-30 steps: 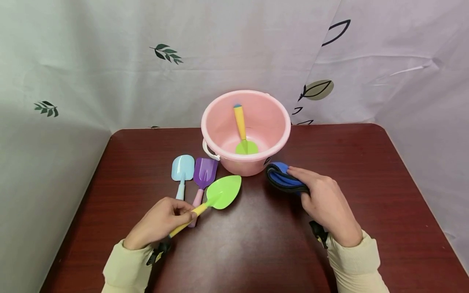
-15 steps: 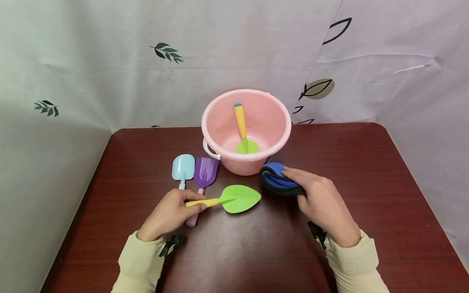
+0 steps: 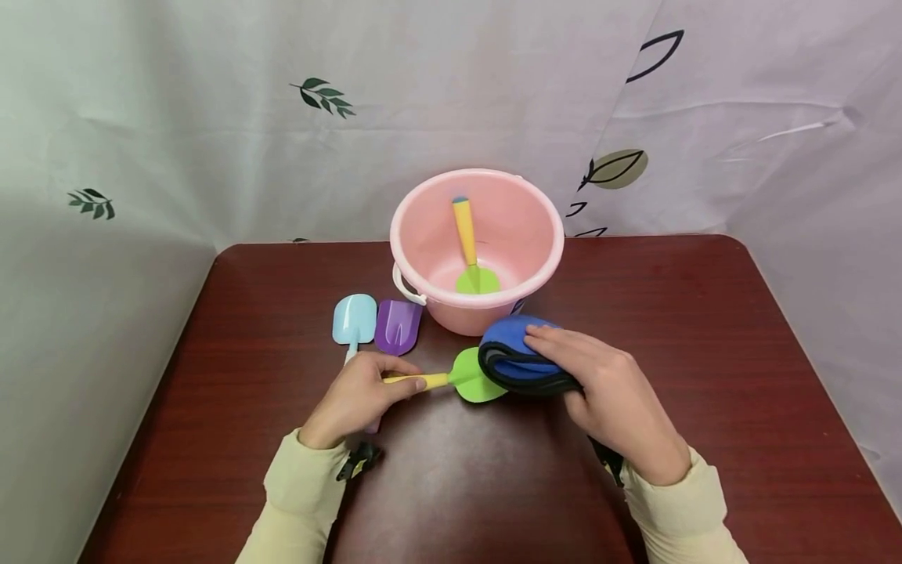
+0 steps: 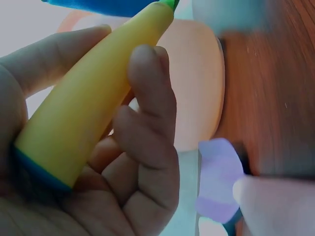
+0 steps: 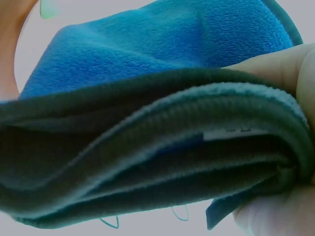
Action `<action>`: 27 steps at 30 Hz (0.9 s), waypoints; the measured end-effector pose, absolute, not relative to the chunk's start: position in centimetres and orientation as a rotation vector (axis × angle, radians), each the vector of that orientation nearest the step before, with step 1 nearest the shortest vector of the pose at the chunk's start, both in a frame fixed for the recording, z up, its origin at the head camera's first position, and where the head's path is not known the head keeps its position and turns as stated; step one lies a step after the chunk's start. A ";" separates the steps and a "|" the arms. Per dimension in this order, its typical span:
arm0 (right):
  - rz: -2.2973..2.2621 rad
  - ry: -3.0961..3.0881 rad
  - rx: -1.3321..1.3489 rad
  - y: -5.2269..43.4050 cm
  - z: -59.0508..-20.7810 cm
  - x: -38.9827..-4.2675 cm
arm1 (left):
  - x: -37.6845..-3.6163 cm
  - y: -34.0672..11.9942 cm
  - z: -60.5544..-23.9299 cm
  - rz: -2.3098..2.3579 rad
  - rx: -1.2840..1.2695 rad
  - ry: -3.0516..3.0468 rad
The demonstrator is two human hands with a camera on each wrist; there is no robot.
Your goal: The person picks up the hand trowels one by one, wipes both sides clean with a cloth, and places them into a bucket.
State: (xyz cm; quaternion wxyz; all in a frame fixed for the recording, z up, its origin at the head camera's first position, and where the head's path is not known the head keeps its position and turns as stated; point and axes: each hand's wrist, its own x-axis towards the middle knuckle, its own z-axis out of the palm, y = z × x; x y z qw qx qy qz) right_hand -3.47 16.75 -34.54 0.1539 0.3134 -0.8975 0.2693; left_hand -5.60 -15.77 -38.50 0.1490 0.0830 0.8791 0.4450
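Left hand (image 3: 362, 395), fingers curled round the yellow handle of a green spade (image 3: 470, 377), holds it low over the table with the blade pointing toward the right hand; the left wrist view shows the thumb and fingers (image 4: 147, 113) wrapped about the handle. Right hand (image 3: 606, 395) grips a folded blue cloth (image 3: 510, 348) with a dark edge, fingers on top and thumb beneath, and the cloth lies over the far half of the spade's blade, hiding it. The right wrist view shows the stacked folds of the cloth (image 5: 157, 147) pinched at their right end.

Just behind the cloth stands a pink bucket (image 3: 430, 294) with a white handle at its left side; inside it a second spade (image 3: 468, 251), green-bladed and yellow-handled, leans against the far wall. Left of the bucket two more spades lie side by side on the table, one light blue (image 3: 354, 319) and one purple (image 3: 398, 327), blades toward the bucket; their handles run under the left hand and are mostly hidden by it.

All of this rests on a dark red-brown wooden table (image 3: 705, 352) with rounded corners. Pale curtains (image 3: 211, 141) printed with leaves hang behind and to both sides. Cream sleeves (image 3: 299, 493) cover both forearms, each with a black strap at the wrist.
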 end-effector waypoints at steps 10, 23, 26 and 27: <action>0.838 -2.460 1.113 15.9 -34.3 -3.0 | -6.2 -13.7 -38.6 1.337 0.267 2.474; 0.741 -2.434 1.282 13.8 -35.3 -3.0 | -5.9 -12.9 -38.4 1.421 0.279 2.386; 0.744 -2.463 1.314 13.7 -35.6 -3.1 | -5.8 -12.9 -38.2 1.420 0.271 2.385; 0.737 -2.474 1.324 13.6 -35.7 -3.1 | -5.8 -12.9 -38.1 1.420 0.270 2.392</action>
